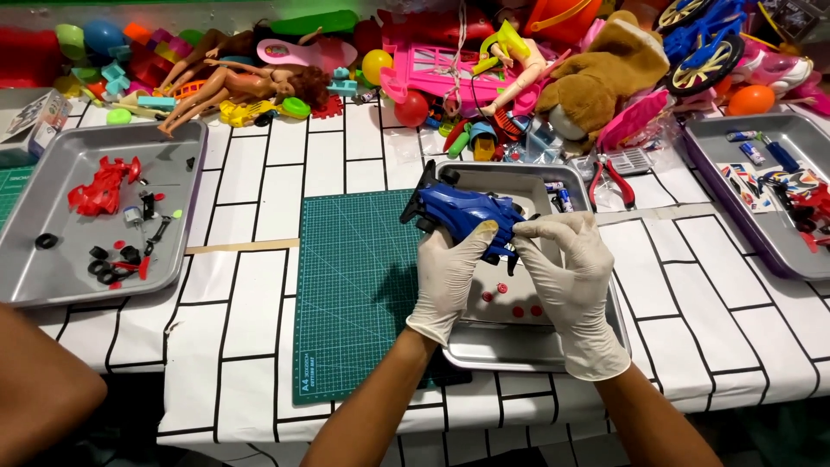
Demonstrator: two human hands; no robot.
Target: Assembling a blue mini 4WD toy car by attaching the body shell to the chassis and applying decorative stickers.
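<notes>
A blue toy race car (458, 210) with black wheels hangs in the air over a metal tray (536, 350). Both my hands wear white gloves and grip it. My left hand (450, 277) holds the car from below at its middle. My right hand (571, 277) pinches its right end with thumb and fingers. Small red round parts (517, 310) lie in the tray under my hands. A green cutting mat (354, 294) lies to the left of the tray, partly under it.
At the left a metal tray (52, 277) holds a red car shell (102, 186), black tyres and small parts. Another tray (761, 233) at the right holds stickers and parts. Red-handled pliers (612, 180) lie behind my tray. A heap of toys and dolls (415, 60) lines the back. Someone's arm (35, 389) shows at lower left.
</notes>
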